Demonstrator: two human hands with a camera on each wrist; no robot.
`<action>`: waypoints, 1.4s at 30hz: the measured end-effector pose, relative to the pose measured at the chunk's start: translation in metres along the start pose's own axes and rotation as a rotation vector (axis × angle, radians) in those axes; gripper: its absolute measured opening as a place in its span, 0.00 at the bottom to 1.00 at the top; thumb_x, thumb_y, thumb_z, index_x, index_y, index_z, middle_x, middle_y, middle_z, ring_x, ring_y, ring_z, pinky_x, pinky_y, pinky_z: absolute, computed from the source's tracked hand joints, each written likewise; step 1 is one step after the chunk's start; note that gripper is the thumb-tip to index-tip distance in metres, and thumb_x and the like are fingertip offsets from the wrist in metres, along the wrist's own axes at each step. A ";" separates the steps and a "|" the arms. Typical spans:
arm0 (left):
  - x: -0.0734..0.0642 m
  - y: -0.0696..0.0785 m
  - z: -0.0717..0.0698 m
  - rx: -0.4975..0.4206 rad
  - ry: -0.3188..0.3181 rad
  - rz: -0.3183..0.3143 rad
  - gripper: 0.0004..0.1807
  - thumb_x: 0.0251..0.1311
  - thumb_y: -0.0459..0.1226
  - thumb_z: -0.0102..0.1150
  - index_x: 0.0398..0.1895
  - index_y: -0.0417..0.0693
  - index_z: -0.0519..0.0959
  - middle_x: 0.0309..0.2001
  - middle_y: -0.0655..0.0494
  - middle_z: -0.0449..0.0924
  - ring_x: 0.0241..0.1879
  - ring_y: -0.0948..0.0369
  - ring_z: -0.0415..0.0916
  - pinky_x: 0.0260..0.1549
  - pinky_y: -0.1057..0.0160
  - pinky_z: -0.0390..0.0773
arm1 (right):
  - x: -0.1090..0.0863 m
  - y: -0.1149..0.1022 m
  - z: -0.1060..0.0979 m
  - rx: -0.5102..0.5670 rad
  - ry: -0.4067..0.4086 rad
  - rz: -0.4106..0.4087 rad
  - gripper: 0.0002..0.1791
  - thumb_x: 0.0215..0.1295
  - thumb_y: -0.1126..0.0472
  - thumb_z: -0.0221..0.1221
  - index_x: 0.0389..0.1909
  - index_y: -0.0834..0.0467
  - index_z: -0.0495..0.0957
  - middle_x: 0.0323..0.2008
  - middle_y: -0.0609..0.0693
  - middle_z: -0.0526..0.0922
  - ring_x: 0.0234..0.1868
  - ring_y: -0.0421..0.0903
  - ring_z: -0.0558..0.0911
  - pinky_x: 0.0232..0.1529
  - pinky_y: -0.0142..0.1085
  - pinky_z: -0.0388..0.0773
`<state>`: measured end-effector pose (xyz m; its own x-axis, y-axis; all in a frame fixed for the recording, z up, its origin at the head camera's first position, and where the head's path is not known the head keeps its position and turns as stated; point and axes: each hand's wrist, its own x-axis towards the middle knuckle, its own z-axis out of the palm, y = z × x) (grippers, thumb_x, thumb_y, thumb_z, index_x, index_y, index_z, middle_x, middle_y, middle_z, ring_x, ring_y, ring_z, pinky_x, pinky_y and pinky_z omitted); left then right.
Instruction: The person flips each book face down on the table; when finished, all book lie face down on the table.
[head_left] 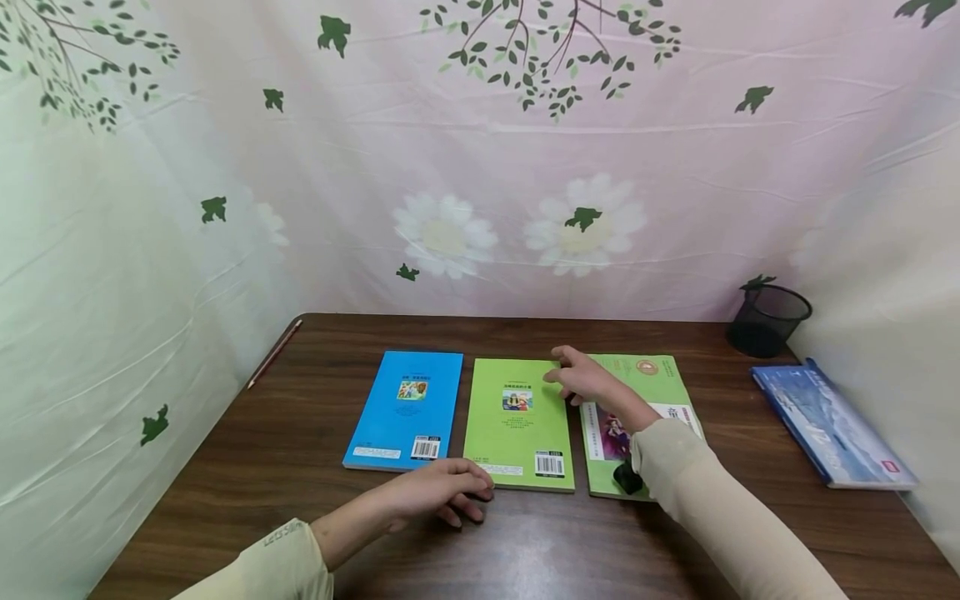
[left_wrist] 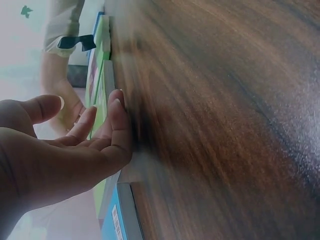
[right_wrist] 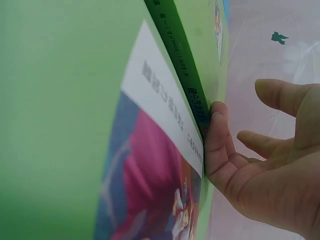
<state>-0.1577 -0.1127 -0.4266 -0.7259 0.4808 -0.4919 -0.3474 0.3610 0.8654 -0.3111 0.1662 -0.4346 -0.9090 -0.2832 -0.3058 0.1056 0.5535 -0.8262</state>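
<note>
Flat on the brown table (head_left: 450, 575), barcode side up, the middle green book (head_left: 517, 425). Just to its left, across a narrow gap, the blue book (head_left: 408, 408), also barcode up. Just to its right, the other green book (head_left: 652, 383), partly covered by the right sleeve (head_left: 720, 500). At its far right corner, the right hand (head_left: 588, 379), fingers spread and gently bent, some at the seam between both green books, nothing in its grasp; hard to tell how firm any contact. At its near left corner, the left hand (head_left: 435, 492), loose, fingers slightly bent, likewise nothing held; cannot tell whether touching the cover. Well to its right, the blue-and-white book (head_left: 832, 425); to its far right, the black mesh cup (head_left: 768, 321). Well to its left, a thin stick (head_left: 273, 354). Beyond its far edge, a flowered curtain (head_left: 487, 142).
</note>
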 end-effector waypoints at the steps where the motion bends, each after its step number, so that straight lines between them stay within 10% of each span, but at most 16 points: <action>1: 0.000 0.000 0.000 -0.002 0.000 -0.001 0.18 0.72 0.45 0.52 0.53 0.40 0.77 0.51 0.49 0.85 0.42 0.59 0.85 0.38 0.61 0.83 | 0.000 0.000 0.000 0.000 0.000 -0.001 0.37 0.74 0.55 0.53 0.78 0.58 0.51 0.76 0.64 0.53 0.40 0.51 0.80 0.34 0.39 0.78; 42: 0.002 0.000 -0.004 0.014 0.040 0.002 0.19 0.72 0.46 0.53 0.55 0.41 0.77 0.52 0.48 0.83 0.48 0.56 0.83 0.40 0.59 0.83 | 0.006 -0.001 0.002 -0.056 -0.031 0.000 0.41 0.72 0.55 0.55 0.80 0.55 0.46 0.78 0.60 0.51 0.30 0.49 0.75 0.31 0.38 0.75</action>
<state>-0.1616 -0.1148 -0.4273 -0.7502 0.4491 -0.4853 -0.3374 0.3711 0.8651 -0.3163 0.1623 -0.4367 -0.8962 -0.3068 -0.3205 0.0816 0.5962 -0.7987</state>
